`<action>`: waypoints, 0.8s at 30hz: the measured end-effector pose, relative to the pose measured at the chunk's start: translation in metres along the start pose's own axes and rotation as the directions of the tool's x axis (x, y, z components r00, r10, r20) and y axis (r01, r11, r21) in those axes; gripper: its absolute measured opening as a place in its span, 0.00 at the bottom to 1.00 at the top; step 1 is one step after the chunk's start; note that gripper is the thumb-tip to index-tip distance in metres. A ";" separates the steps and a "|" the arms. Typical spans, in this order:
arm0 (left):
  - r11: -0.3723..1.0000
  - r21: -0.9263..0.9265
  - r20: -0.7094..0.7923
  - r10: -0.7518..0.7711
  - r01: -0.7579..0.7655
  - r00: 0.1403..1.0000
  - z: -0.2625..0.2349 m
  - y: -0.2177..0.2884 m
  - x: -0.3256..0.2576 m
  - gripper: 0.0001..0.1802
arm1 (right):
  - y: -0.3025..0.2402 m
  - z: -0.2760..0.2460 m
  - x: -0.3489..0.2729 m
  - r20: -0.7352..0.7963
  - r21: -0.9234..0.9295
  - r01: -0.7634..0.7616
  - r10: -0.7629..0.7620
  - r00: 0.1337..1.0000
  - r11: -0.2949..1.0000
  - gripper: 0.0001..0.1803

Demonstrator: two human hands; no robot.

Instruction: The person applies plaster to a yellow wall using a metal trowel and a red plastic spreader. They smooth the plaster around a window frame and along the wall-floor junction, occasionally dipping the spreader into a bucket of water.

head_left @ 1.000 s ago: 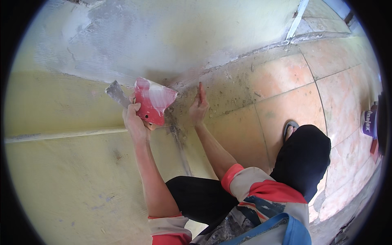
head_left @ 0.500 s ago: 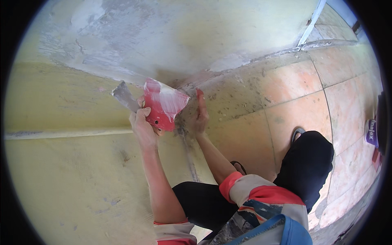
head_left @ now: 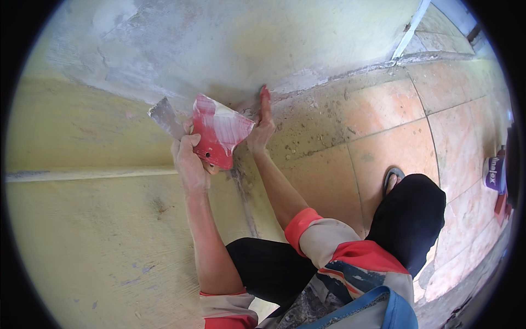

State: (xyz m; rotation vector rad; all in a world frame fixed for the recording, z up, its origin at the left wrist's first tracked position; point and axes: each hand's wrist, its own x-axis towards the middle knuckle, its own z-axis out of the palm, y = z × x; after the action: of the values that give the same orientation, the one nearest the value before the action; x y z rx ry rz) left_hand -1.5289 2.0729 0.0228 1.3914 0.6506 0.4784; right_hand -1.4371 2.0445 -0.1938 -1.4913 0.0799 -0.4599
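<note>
My left hand [head_left: 189, 162] is closed around a red plastic spreader [head_left: 220, 131] with whitish filler smeared over its face. The same hand grips a metal putty knife [head_left: 165, 117], whose grey blade sticks out to the left. My right hand [head_left: 262, 133] is stretched towards the base of the wall [head_left: 230, 55], seen edge-on beside the spreader. Its fingers appear extended, with a strong red colour at their tips [head_left: 265, 92]; I make out no tool in it. Whether the fingertips press on the wall cannot be told.
A yellow ledge [head_left: 93, 174] runs along the left. Crumbs and dirt [head_left: 312, 123] lie along the wall's foot on orange floor tiles [head_left: 394, 142]. My sandalled foot [head_left: 392, 180] rests on the tiles. At the far right stands a purple and white tub [head_left: 494, 174].
My right hand has moved farther up the picture, towards the wall. My left hand keeps hold of the spreader and putty knife, and the whole view has shifted slightly.
</note>
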 end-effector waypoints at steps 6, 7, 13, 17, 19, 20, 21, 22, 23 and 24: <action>0.999 -0.010 -0.051 -0.042 0.041 0.998 0.006 0.001 -0.003 0.27 | -0.013 -0.047 -0.028 0.205 0.177 -0.055 0.018 0.979 0.983 0.40; 0.999 -0.005 -0.029 -0.033 0.033 0.999 0.002 0.001 -0.003 0.27 | -0.011 -0.057 -0.017 0.158 0.185 -0.024 -0.005 0.987 0.982 0.39; 1.000 0.027 -0.021 -0.010 0.011 1.000 -0.003 0.005 -0.003 0.26 | 0.016 -0.039 0.026 -0.024 -0.037 0.104 -0.105 0.994 0.994 0.39; 1.000 -0.011 -0.068 0.026 -0.026 0.997 0.012 0.002 -0.005 0.24 | 0.022 0.025 -0.004 -0.050 -0.064 0.010 -0.013 0.999 0.998 0.37; 1.000 -0.023 -0.069 0.008 -0.009 0.998 0.022 0.001 -0.005 0.24 | 0.068 0.009 -0.041 0.205 -0.118 0.153 -0.126 0.971 0.981 0.38; 1.000 -0.022 -0.082 -0.006 0.004 0.997 0.017 -0.002 -0.004 0.25 | 0.080 0.000 -0.062 0.345 -0.127 0.223 -0.168 0.924 0.966 0.38; 1.000 0.003 -0.090 -0.017 0.017 0.996 0.001 -0.003 -0.001 0.25 | 0.071 -0.006 -0.070 0.281 -0.078 0.204 -0.174 0.944 0.976 0.38; 1.000 0.020 -0.125 -0.011 0.014 0.992 -0.013 0.001 -0.001 0.26 | 0.052 -0.017 -0.067 0.225 -0.012 0.188 -0.181 0.957 0.982 0.39; 0.999 0.028 -0.138 -0.015 0.019 0.990 -0.020 0.000 0.000 0.26 | 0.035 -0.037 -0.059 0.164 0.027 0.170 -0.172 0.971 0.985 0.39; 0.999 0.034 -0.164 -0.027 0.033 0.986 -0.022 0.001 -0.004 0.26 | 0.009 -0.050 -0.035 0.107 0.109 0.121 -0.133 0.985 0.987 0.39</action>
State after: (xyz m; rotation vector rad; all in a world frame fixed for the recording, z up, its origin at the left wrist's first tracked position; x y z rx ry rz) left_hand -1.5465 2.0871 0.0234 1.3838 0.8162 0.5635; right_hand -1.4835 2.0092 -0.2157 -1.4240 -0.1281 -0.4736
